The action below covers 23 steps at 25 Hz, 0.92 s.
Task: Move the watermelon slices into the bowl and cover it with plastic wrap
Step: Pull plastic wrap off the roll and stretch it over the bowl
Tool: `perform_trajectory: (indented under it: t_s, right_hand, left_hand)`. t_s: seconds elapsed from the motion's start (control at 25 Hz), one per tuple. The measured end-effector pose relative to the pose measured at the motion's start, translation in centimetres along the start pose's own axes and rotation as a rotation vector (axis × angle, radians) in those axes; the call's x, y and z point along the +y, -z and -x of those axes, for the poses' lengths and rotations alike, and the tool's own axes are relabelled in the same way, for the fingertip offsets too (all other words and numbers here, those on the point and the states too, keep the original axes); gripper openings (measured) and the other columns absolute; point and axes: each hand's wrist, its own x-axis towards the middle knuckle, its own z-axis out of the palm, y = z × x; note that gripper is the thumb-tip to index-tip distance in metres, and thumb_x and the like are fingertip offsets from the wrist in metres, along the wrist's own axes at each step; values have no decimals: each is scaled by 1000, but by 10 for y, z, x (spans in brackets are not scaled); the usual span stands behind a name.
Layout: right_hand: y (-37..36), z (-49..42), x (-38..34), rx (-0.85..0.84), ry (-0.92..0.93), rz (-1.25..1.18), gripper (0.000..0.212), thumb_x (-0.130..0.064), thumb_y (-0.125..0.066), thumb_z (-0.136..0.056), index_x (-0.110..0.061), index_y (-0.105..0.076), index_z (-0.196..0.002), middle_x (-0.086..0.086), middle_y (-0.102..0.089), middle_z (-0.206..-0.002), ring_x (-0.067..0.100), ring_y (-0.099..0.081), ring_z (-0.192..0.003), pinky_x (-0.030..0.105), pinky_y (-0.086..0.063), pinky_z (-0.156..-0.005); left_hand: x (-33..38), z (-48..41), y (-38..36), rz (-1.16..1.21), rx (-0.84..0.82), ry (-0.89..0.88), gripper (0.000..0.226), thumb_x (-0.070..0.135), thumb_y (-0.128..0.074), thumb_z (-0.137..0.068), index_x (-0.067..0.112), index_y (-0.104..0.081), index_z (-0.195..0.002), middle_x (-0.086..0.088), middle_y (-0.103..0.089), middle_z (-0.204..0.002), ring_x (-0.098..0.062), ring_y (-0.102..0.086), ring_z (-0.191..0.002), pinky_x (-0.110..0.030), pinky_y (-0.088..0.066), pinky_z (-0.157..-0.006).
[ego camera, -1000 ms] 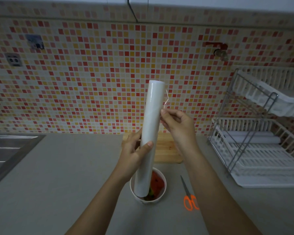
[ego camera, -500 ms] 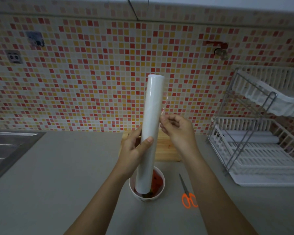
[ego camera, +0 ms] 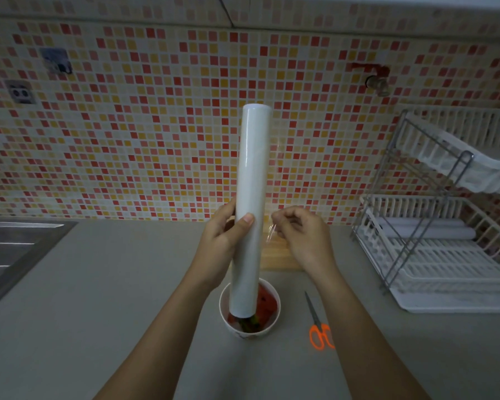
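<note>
My left hand (ego camera: 224,239) grips a long white roll of plastic wrap (ego camera: 251,180), held nearly upright above the counter. Just right of the roll, my right hand (ego camera: 303,238) pinches the loose clear edge of the film (ego camera: 272,235), pulled a short way off the roll. Below the roll's lower end stands a white bowl (ego camera: 273,320) with red watermelon slices (ego camera: 267,306) inside; the roll hides part of them.
Orange-handled scissors (ego camera: 318,332) lie right of the bowl. A wooden cutting board (ego camera: 280,255) sits behind my hands. A white two-tier dish rack (ego camera: 445,249) fills the right side. A steel sink (ego camera: 9,255) is at the left edge.
My right hand has dropped from higher up the roll to its middle and moved slightly away to the right, drawing the film edge out. The left hand keeps its grip.
</note>
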Motion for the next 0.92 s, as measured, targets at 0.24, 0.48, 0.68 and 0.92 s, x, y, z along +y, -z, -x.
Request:
perform_trajectory:
  t_s: [0.24,0.48,0.68,0.92]
  right_hand:
    - [-1,14,13,-185,-114,-155,3,-37,-64,-84,-35,-64,-86,-6,-72,-84,8,-69,-77,22,-56,-70]
    - [-3,20,32,-163,-84,-94,12,-24,-65,-86,-30,-65,-75,-17,-69,-66,0,-67,-65,21,-53,-68]
    - [-7,37,42,-355,-130,-13,6,-39,-70,-75,-34,-69,-73,-11,-73,-78,8,-70,-77,29,-57,-76]
    - [-7,48,46,-370,-162,-58,8,-25,-67,-83,-33,-66,-82,-20,-70,-76,3,-68,-76,19,-52,-72]
  left_hand:
    - [4,-11,6,32,14,-38,39,30,-58,-85,19,-60,-122,8,-68,-94,-12,-64,-88,-27,-53,-72]
    - [5,-19,9,9,-9,-55,35,30,-58,-87,19,-61,-120,10,-67,-92,-10,-63,-86,-26,-53,-72]
    - [9,-24,10,41,-18,-63,32,28,-57,-88,24,-61,-119,12,-68,-89,-7,-65,-82,-22,-53,-68]
    - [14,-28,12,92,-6,-56,36,26,-54,-89,16,-57,-123,15,-69,-83,-4,-65,-76,-24,-54,-64]
